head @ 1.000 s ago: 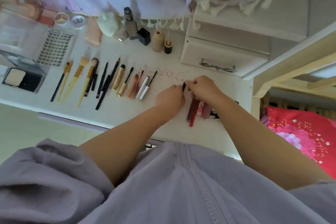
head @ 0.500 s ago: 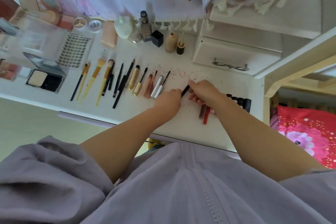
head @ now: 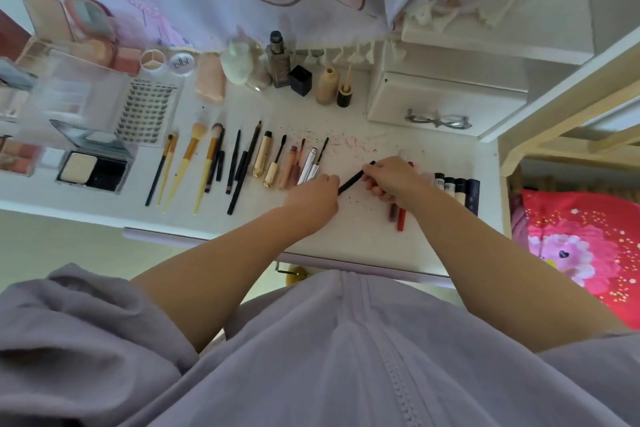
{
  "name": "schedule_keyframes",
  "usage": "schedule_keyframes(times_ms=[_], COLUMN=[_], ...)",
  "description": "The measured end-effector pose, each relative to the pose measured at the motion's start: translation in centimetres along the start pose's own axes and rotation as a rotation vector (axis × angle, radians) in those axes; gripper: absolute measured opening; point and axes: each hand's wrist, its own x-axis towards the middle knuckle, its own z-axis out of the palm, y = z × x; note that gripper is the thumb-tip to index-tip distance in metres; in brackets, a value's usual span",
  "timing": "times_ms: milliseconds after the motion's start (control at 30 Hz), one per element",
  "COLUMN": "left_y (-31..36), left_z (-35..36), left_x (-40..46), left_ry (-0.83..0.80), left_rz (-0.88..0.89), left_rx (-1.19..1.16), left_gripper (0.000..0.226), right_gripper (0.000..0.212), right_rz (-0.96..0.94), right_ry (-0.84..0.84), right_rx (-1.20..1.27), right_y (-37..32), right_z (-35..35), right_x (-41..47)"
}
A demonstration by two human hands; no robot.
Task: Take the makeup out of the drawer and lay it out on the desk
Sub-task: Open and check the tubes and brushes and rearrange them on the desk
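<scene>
Both hands are on one black pencil (head: pixel 355 178) now: left hand (head: pixel 317 192) pinching its lower end, right hand (head: pixel 389 177) gripping the top. A second ago it was barely poking out between them beside the red sticks (head: pixel 401 218); now it's swung toward the laid-out row on the desk (head: pixel 363 243). Looks like it's about to join the mascaras (head: pixel 310 166), so the layout's nearly done.

Probably a bedroom: cluttered white desk (head: pixel 363 236) beside floral bedding (head: pixel 581 246) (pink).
</scene>
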Motion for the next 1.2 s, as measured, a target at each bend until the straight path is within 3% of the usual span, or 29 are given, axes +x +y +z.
schedule_keyframes(times_ms=[200,367,533,733,933,1100,1200], left_y=[-2.7,-5.0,-6.5,-2.9,-1.8,-1.6,-1.1], left_z=[-1.5,-2.1,-3.6,-5.4,-5.6,-5.0,-4.0], left_x=[-1.2,-2.3,-3.2,-2.6,-2.8,-2.3,-1.7], left_ry=[0.128,0.162,0.241,0.165,0.113,0.011,-0.057], left_rz=[0.138,0.086,0.179,0.257,0.291,0.243,0.23], left_rx=[0.032,0.017,0.069,0.052,0.065,-0.02,-0.187], left_gripper=[0.011,0.042,0.021,0.024,0.024,0.028,0.028], right_gripper=[0.043,0.033,0.023,0.023,0.019,0.018,0.018], right_rz=[0.112,0.041,-0.121,-0.24,-0.393,-0.413,-0.381], right_ry=[-0.028,-0.094,-0.28,-0.377,-0.272,-0.222,-0.217], right_rx=[0.089,-0.029,0.067,-0.049,-0.371,-0.337,-0.396], right_y=[-0.4,-1.5,-2.4,-4.0,-3.4,-1.8,-1.1], right_z=[-0.6,-0.4,-1.3,-1.2,-1.6,-1.6,-2.3], right_x=[-0.9,-1.8,-3.7,-5.8,-6.7,-6.4,-5.8])
